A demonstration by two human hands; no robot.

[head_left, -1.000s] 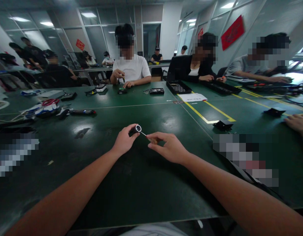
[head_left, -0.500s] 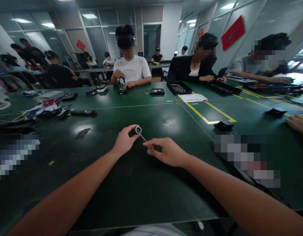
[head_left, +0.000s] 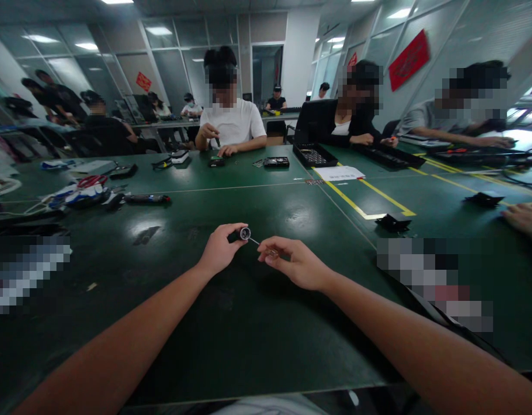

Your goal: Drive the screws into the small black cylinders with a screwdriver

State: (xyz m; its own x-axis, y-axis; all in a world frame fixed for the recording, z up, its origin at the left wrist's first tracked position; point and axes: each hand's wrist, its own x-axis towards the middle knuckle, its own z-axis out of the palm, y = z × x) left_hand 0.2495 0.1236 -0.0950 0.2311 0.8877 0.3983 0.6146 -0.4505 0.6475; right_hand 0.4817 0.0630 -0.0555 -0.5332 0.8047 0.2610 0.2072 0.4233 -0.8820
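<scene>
My left hand [head_left: 220, 251] is closed around a short black cylinder [head_left: 245, 233], whose round open end with a silvery rim faces me. Between the fingers of my right hand [head_left: 298, 262] sits a screwdriver [head_left: 271, 252] with a clear, amber-tinted handle. Its thin metal shaft points up and left, and the tip is close to the cylinder's rim; whether it touches I cannot tell. Both hands are held above the green table [head_left: 248, 334]. Inside the cylinder's end some dark detail shows, too small to name.
A dark pen-shaped tool [head_left: 147, 199] lies at left beside a heap of cables and red-handled things [head_left: 91, 181]. Black bracket-like parts [head_left: 393, 223] lie at right. Across the table a person in a white shirt [head_left: 233, 124] works on a small device. A black tray [head_left: 314, 154] stands near.
The screwdriver has tilted flatter, and my right hand has shifted slightly right. The cylinder in my left hand has moved a little right and down, its open end turned more toward me.
</scene>
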